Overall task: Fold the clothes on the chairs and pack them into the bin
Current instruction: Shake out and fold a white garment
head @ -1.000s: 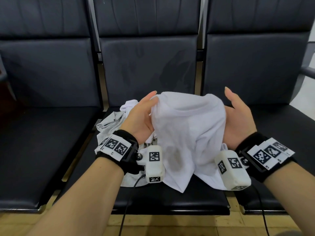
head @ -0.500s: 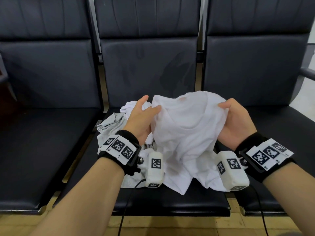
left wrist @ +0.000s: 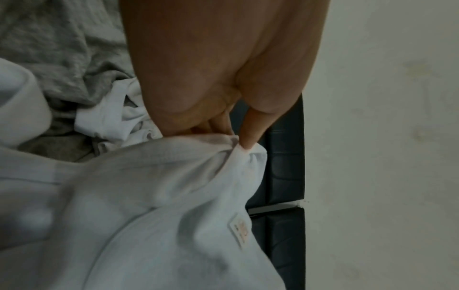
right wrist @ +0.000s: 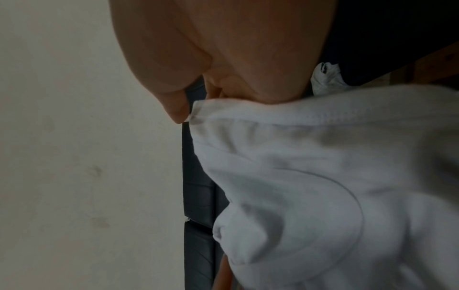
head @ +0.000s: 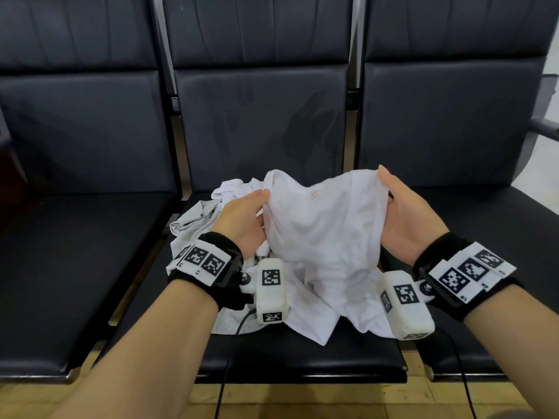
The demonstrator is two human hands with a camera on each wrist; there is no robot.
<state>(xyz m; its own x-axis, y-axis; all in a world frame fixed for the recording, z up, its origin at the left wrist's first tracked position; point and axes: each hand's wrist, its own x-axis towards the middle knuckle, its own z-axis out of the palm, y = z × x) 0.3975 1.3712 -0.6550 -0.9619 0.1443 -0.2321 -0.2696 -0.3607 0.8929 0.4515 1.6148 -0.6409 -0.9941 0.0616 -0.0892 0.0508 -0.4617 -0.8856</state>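
Note:
A white T-shirt [head: 323, 225] hangs between my two hands above the middle chair seat [head: 272, 355], its neck label facing me. My left hand [head: 242, 216] pinches its upper left edge; in the left wrist view the thumb and fingers [left wrist: 246, 137] clamp a fold of the T-shirt [left wrist: 174, 196]. My right hand [head: 402, 213] grips the upper right edge, thumb on top; in the right wrist view its fingers lie behind the T-shirt [right wrist: 323, 176]. The lower part droops onto the seat. The bin is not in view.
A crumpled grey garment [head: 193, 222] and another white piece [head: 233, 189] lie on the middle seat behind my left hand. Black chairs stand left [head: 75, 252] and right [head: 484, 222] with bare seats. Wooden floor [head: 302, 400] runs below the seat fronts.
Both hands went from flat against the bunched shirt to pinching its top edge, then moved apart. The shirt has spread wider and its neck label now shows.

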